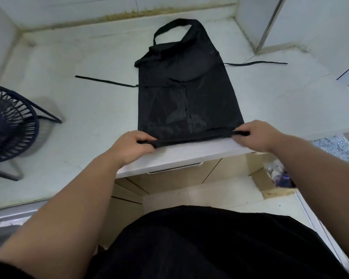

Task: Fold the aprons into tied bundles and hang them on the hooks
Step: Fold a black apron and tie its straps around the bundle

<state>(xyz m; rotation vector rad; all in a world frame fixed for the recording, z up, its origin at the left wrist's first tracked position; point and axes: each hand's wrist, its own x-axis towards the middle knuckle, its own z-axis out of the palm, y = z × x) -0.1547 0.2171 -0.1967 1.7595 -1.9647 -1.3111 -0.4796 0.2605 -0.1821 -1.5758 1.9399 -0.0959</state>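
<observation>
— How many aprons are there?

— One: a single black apron, on one white counter.

— And how many straps does it have?

— Three. There is one neck loop at the far end and two waist ties, the left tie and the right tie, one on each side.

— Hands?

— Two. The left hand and the right hand are both at the apron's near hem.

— What else is there to count?

— One dark fan on the left of the counter, one drawer handle under the counter's near edge, and one cardboard box on the floor to the right.
</observation>
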